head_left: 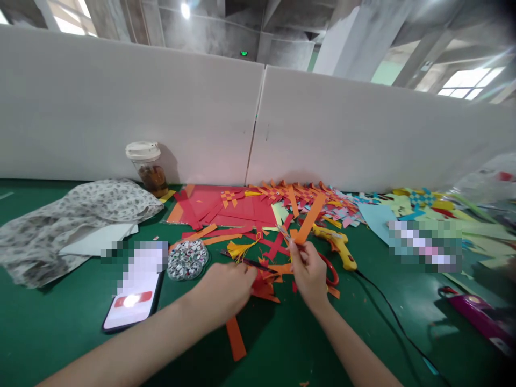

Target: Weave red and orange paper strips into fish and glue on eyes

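Note:
My left hand (pixel 231 285) is closed, its fingertips at a folded red-and-orange paper piece (pixel 265 287). An orange strip (pixel 236 339) sticks out below that hand. Between the thumb and fingers of my right hand (pixel 310 271), an upright orange paper strip (pixel 311 219) is pinched. A red loop handle (pixel 332 270), seemingly of scissors, shows behind my right hand. Just beyond my hands lie a yellow tassel (pixel 241 249) and a dark slim tool (pixel 258 263). Red and orange strips (pixel 278 244) are scattered around them.
A phone (pixel 137 285) and a clear case of googly eyes (pixel 187 259) lie left. Behind them are patterned cloth (pixel 92 215) and a lidded cup (pixel 149 169). Rightward are a corded yellow glue gun (pixel 341 247), paper scraps (pixel 475 231) and a purple tool (pixel 479 317). White panels (pixel 161 113) stand behind.

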Tool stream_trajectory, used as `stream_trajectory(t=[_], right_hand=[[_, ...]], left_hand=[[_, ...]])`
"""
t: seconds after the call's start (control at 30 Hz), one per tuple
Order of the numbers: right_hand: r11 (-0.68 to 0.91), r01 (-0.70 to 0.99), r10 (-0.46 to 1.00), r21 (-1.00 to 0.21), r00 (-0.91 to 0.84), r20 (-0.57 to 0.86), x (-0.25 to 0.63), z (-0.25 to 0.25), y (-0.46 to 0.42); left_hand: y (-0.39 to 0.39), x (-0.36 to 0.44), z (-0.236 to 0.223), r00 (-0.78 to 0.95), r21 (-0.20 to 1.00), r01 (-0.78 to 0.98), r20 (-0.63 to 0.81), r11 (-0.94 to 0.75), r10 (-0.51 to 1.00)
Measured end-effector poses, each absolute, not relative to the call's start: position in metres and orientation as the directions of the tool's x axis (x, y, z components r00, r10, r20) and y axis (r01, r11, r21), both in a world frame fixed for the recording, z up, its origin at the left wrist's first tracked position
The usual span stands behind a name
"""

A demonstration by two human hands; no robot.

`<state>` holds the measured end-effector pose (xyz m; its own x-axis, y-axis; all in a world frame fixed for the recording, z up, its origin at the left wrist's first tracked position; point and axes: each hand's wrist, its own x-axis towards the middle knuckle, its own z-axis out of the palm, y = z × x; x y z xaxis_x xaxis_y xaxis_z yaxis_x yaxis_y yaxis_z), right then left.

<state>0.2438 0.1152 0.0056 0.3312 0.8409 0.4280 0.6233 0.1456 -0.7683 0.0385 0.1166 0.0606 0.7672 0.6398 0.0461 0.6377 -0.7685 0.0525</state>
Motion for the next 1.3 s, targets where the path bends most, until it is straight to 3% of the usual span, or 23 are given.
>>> stream_trajectory(t=[0.13,0.33,0.53,0.73,0.87,1.0,1.1,1.2,1.3], right_hand=[[0.157,0.684,0.844,-0.712,0.282,0.457,0.246,0.005,0.116],[0.176,0.778,0.834,-0.603,0.208,0.512,0.245,0.002,0.116],[0.201,0.855,0.822,-0.477,0.118,0.557,0.243,0.006,0.114],[0.215,0.924,0.805,-0.317,0.016,0.592,0.243,0.006,0.113],[0.17,0.964,0.806,-0.206,-0.015,0.592,0.244,0.002,0.116],[-0.032,0.995,0.796,-0.093,0.082,0.599,0.248,-0.003,0.119],[-0.038,0.987,0.796,-0.158,0.125,0.592,0.248,-0.001,0.117],[0.153,0.917,0.85,-0.369,0.068,0.522,0.241,0.002,0.112],[0.294,0.761,0.913,-0.578,-0.046,0.404,0.228,0.003,0.106]], left_hand=[[0.106,0.049,0.057,0.791,0.133,0.603,0.034,-0.787,0.611],[0.155,0.052,0.05,0.723,0.058,0.665,0.202,-0.745,0.661],[0.195,0.046,0.034,0.655,0.118,0.708,0.256,-0.696,0.711],[0.203,0.032,0.047,0.608,0.191,0.711,0.317,-0.677,0.728],[0.214,0.017,0.074,0.451,0.318,0.716,0.468,-0.621,0.76],[0.205,0.009,0.111,0.267,0.462,0.609,0.646,-0.645,0.715],[0.176,0.015,0.122,0.28,0.551,0.49,0.634,-0.675,0.721],[0.138,0.026,0.107,0.531,0.715,0.257,0.458,-0.651,0.713],[0.109,0.032,0.078,0.689,0.795,0.19,0.31,-0.576,0.655]])
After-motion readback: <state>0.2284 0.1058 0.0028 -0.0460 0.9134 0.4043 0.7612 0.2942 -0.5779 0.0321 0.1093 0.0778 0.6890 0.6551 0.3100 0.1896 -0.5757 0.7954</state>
